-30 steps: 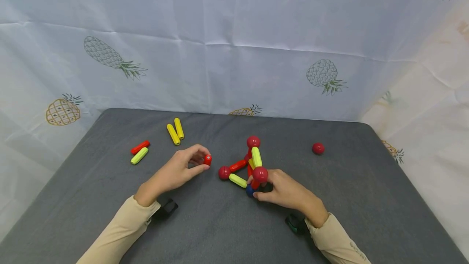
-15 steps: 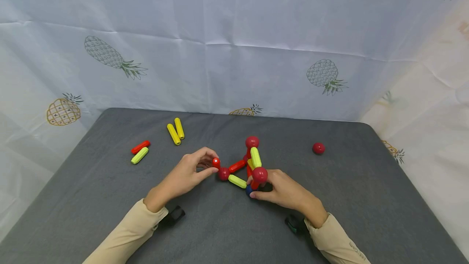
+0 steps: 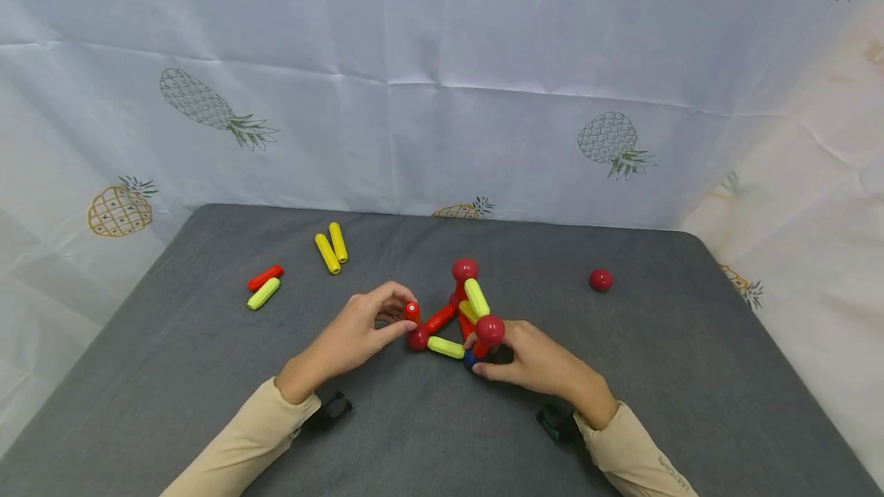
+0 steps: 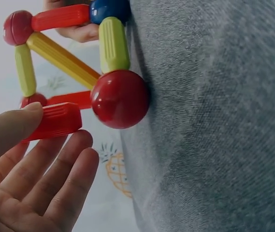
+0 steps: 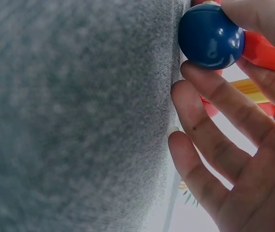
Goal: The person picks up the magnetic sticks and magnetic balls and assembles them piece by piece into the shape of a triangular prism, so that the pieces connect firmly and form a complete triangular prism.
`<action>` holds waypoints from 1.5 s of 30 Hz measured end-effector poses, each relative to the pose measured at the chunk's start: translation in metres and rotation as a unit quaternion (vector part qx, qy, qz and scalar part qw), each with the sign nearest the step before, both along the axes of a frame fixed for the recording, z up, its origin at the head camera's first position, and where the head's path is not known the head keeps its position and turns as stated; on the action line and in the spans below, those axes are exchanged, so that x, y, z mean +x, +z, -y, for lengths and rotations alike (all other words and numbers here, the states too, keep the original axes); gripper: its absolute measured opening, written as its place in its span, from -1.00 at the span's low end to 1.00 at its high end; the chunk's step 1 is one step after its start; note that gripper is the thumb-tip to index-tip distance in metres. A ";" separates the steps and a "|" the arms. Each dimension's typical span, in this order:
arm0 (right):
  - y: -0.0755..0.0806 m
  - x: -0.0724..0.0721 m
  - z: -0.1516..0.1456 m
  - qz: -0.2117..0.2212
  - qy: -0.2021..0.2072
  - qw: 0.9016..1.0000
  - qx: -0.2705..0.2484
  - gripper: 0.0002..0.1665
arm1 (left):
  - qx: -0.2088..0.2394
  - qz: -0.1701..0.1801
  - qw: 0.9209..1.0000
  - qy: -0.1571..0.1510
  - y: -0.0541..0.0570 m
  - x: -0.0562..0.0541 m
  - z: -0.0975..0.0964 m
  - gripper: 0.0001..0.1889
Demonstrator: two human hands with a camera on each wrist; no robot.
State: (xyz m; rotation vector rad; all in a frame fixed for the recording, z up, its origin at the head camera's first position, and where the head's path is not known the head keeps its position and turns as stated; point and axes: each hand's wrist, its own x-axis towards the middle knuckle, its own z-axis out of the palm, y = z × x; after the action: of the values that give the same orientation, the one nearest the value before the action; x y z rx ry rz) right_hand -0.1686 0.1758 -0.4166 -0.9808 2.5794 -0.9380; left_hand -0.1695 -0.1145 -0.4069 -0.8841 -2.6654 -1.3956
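Observation:
My left hand [image 3: 366, 327] pinches a short red rod [image 4: 60, 120] between thumb and fingers. The rod stands upright in the head view, its lower end close to the left red ball [image 4: 120, 99] of a ball-and-rod frame; I cannot tell if they touch. My right hand [image 3: 532, 359] holds the frame's blue ball [image 5: 210, 36] at the near corner, thumb on one side and fingers on the other. Lime, yellow and red rods link the balls. A lime rod [image 3: 446, 347] joins the left red ball to the blue one. Two raised red balls, including the nearer one [image 3: 490, 330], carry another lime rod [image 3: 476, 297].
Two yellow rods [image 3: 328, 253] lie at the back left of the grey table [image 3: 414, 436]. Further left are a red rod [image 3: 265, 278] and a lime rod [image 3: 264, 293]. One loose red ball [image 3: 601, 280] sits to the right. Behind hangs a pineapple-print cloth [image 3: 414, 136].
My left hand has moved right and slightly nearer me, bringing the red rod to the left ball. The frame's left and far parts have shifted slightly left. My right hand has stayed in place.

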 end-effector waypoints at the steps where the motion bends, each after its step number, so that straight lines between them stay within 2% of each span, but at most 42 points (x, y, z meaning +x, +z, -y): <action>1: 0.000 0.000 0.000 -0.001 -0.001 1.000 0.001 -0.74 | -0.004 0.002 1.000 -0.001 0.000 0.000 0.000 -0.72; 9: -0.001 -0.002 -0.001 -0.010 0.000 1.000 0.003 -0.73 | -0.024 0.002 1.000 -0.015 0.001 0.002 -0.001 -0.73; 17: -0.003 -0.006 -0.005 -0.014 -0.005 1.000 0.001 -0.82 | -0.016 0.009 0.998 -0.063 0.000 0.001 -0.001 -0.75; 20: -0.003 -0.006 -0.005 -0.015 -0.007 1.000 0.003 -0.82 | -0.018 0.006 0.997 -0.071 0.000 0.002 -0.001 -0.75; 34: -0.003 -0.006 -0.007 -0.012 -0.020 1.000 0.011 -0.76 | -0.037 0.006 0.997 -0.061 -0.006 0.001 -0.003 -0.73; 42: -0.004 -0.007 -0.009 -0.016 -0.041 0.999 0.015 -0.70 | -0.087 0.021 0.995 -0.052 -0.014 0.000 -0.003 -0.74; 45: -0.004 -0.007 -0.010 -0.019 -0.045 0.999 0.016 -0.67 | -0.092 0.026 0.994 -0.051 -0.016 0.000 -0.005 -0.73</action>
State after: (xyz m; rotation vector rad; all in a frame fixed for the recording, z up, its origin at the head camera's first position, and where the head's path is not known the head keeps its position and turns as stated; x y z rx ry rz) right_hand -0.1757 0.1857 -0.4208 -0.8903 2.6817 -0.9057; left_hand -0.1697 -0.1098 -0.4228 -1.0263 -2.8628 -1.2228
